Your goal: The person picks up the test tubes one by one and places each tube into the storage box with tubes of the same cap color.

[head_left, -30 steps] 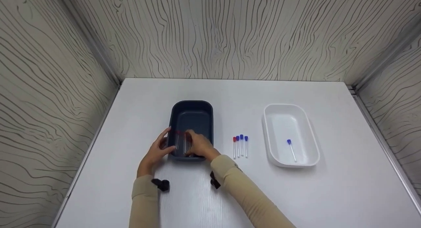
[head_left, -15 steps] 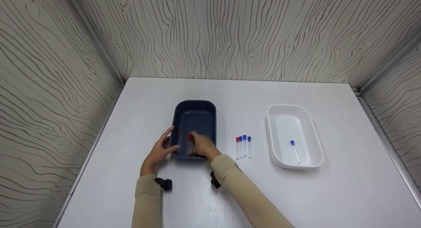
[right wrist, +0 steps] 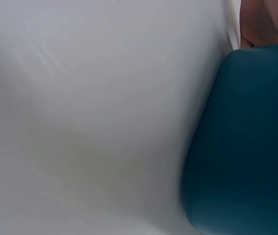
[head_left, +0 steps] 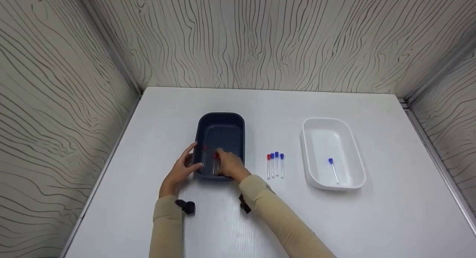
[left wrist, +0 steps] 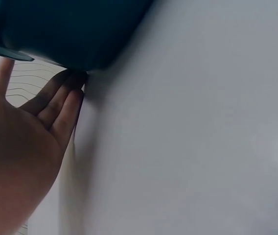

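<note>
In the head view, a dark blue tray (head_left: pixel 220 130) stands at the middle left of the table. My left hand (head_left: pixel 180 174) rests against its left wall, thumb at the rim; in the left wrist view its fingers (left wrist: pixel 64 100) lie straight along the outside. My right hand (head_left: pixel 231 165) reaches inside the tray with curled fingers, holding red-capped test tubes (head_left: pixel 216 163) by their lengths near the front. Part of them is hidden behind the fingers. Another red-capped tube (head_left: pixel 203 156) lies along the tray's left side.
Right of the blue tray, several capped tubes (head_left: pixel 277 165) lie in a row on the white table (head_left: pixel 260 228), one red and the others blue. A white tray (head_left: pixel 307 154) with one blue-capped tube (head_left: pixel 334 171) stands farther right. Patterned walls (head_left: pixel 238 42) enclose the table.
The red-capped tubes by my right hand have been drawn closer together, with fewer showing beside the fingers. My left hand stays at the tray's wall. The view has shifted slightly.
</note>
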{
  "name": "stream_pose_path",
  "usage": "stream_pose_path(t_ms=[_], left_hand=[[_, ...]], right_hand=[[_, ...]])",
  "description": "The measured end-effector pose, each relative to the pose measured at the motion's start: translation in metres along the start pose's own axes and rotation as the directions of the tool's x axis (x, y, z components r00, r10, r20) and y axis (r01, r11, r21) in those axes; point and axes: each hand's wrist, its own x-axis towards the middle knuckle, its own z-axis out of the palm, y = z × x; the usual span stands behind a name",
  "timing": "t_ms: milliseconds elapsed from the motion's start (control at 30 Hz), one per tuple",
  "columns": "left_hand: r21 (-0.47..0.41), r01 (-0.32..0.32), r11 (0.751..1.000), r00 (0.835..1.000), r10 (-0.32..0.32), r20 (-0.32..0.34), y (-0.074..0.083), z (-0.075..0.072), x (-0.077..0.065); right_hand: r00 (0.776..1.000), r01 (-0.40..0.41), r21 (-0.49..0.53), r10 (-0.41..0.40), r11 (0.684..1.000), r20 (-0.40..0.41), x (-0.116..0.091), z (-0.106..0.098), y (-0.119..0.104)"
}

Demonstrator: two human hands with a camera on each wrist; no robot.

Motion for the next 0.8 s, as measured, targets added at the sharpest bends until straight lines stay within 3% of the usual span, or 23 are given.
stream_pose_path(t_ms=[433,800], left_hand=[[0.015,0.015,1.000,1.000,-0.016,0.018,0.003,-0.001,-0.002],[0.017,0.056,0.998,0.998,-0.056,-0.013,0.002,-0.002,0.000]], right_hand=[[0.991,0.110,0.100,-0.101,0.989,-0.093,-0.010,-0.013,0.001],[0.976,0.198,0.207,-0.172,0.958,-0.135,-0.036,-0.030,0.010]])
